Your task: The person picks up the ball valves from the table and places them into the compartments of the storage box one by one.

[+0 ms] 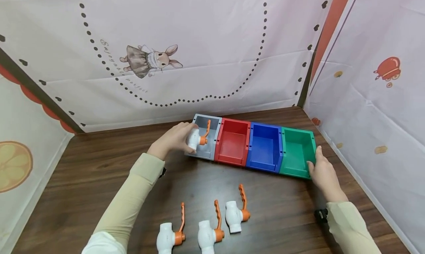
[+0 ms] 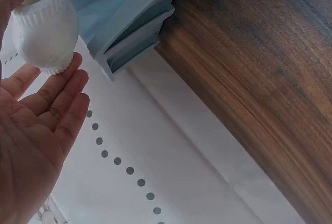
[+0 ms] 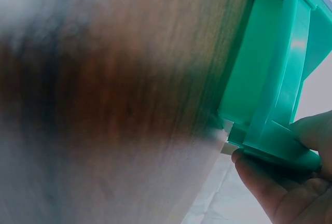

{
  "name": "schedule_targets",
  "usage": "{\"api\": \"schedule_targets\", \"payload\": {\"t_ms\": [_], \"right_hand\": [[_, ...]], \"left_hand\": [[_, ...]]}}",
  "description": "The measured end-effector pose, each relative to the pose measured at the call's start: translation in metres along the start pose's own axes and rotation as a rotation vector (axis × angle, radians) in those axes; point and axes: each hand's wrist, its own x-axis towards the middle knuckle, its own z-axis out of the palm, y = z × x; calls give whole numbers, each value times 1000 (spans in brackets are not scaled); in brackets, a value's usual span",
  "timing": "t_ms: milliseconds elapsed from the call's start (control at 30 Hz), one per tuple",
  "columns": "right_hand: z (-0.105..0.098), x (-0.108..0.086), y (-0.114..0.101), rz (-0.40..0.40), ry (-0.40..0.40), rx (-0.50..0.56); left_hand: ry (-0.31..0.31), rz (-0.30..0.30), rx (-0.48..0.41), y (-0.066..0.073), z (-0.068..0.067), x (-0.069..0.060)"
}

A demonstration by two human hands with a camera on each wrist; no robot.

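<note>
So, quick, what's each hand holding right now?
Left hand: closed, holding an orange-handled white valve at the grey bin.
Right hand: closed, holding the green bin by its edge.

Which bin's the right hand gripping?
Green bin, right end of the row. The right hand pinches its corner; the blue bin, red bin and gray bin are untouched by it.

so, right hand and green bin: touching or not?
Touching. The right wrist view shows it plainly: the right hand grips the green bin between thumb and fingers.
</note>
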Motion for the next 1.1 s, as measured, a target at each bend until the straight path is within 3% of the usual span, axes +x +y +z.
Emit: {"api": "schedule_targets", "payload": {"t_ms": [400,833,1100], "right_hand": [[2,0,-3,15,4,3],[4,1,0,0,28,8],[3,-1,0,6,22,11]], "left_hand": [[-6,8,14,-5,6,14],[-62,-54,6,-5,10,27],[-112,-44,49,-1,15,34]]}}
